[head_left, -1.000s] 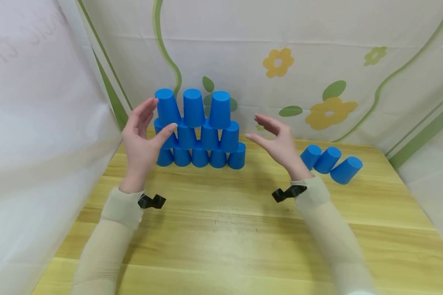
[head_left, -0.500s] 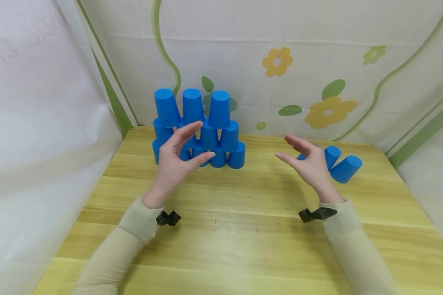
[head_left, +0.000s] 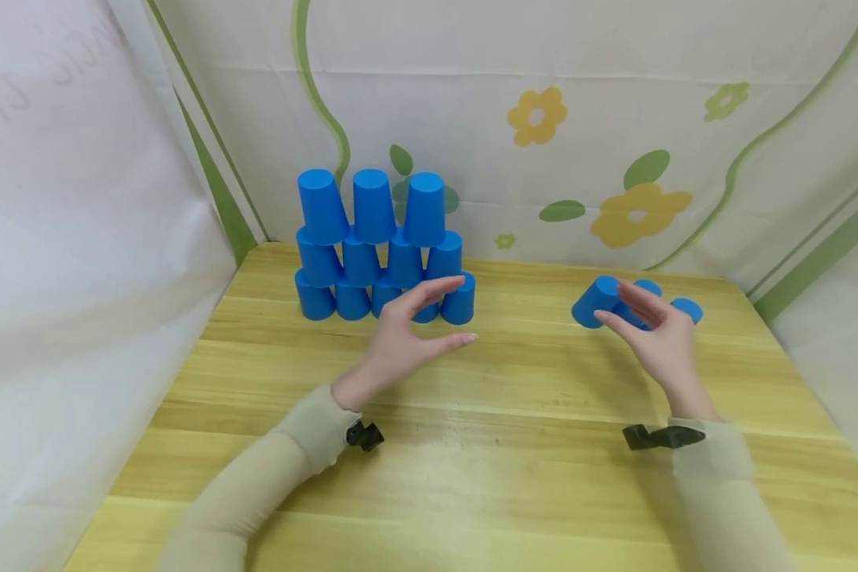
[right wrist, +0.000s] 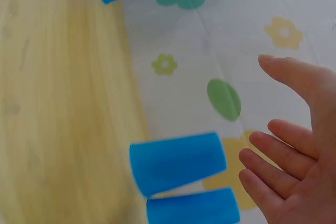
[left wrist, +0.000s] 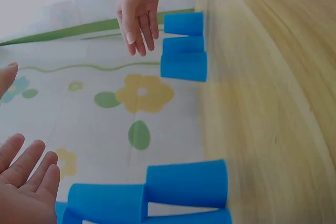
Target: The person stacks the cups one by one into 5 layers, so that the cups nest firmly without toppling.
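Note:
Blue cups (head_left: pixel 361 264) stand upside down in a three-tier stack at the back left, with three cups in the top row. My left hand (head_left: pixel 403 338) is in front of the stack's lower right corner, thumb and fingers apart and holding nothing. Three more upside-down cups sit on the right, the leftmost cup (head_left: pixel 596 303) in plain sight and the others partly behind my right hand (head_left: pixel 658 342). That hand hovers near them, its thumb and fingers spread. The right wrist view shows its empty palm (right wrist: pixel 294 182) beside two cups (right wrist: pixel 178 162).
The wooden table (head_left: pixel 429 469) reaches back to a white curtain (head_left: pixel 465 111) printed with flowers and leaves. Another white cloth (head_left: pixel 79 262) hangs along the left side. A small black device (head_left: pixel 663 437) is strapped at each wrist.
Both hands have moved to the right and nearer the body, the left away from the stack's left side, the right over to the three separate cups. The cups have stayed in place.

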A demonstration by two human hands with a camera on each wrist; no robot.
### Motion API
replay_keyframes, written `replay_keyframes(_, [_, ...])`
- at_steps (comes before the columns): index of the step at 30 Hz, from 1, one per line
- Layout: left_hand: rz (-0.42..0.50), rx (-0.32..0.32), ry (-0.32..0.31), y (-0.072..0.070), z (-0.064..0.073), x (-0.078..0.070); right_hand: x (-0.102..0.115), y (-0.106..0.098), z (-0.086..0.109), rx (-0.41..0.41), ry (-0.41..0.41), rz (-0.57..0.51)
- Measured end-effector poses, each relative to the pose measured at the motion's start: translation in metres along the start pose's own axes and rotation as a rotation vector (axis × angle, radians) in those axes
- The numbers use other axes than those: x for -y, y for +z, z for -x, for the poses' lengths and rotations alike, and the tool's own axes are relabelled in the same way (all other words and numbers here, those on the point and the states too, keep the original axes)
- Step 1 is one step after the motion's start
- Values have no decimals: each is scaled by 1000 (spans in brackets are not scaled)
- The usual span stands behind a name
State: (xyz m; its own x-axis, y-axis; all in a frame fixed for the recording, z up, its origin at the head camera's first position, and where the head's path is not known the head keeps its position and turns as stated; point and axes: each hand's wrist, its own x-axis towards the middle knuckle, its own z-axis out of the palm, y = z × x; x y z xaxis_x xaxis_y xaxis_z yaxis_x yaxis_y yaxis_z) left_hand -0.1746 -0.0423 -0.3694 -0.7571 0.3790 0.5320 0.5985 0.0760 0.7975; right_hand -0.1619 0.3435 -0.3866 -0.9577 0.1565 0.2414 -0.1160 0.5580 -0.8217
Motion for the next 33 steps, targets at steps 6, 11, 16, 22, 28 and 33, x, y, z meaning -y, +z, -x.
replay_keyframes(6, [25, 49, -42, 24, -7, 8, -21, -18, 7, -1, 118, 34])
replay_keyframes(11, [61, 83, -87, 48, -16, 19, -33, -27, 10, -18, 184, 64])
replay_keyframes(16, [119, 92, -132, 74, -23, 30, -37, -35, 10, -39, 221, 66])
replay_keyframes(22, [147, 97, -204, 104, -31, 42, -33, -42, 8, -68, 275, 20])
replay_keyframes(28, [156, 78, -286, 129, -46, 51, -24, -42, -2, -85, 308, 52])
replay_keyframes(33, [165, 51, -328, 147, -67, 58, -20, -37, -18, -69, 302, 54])
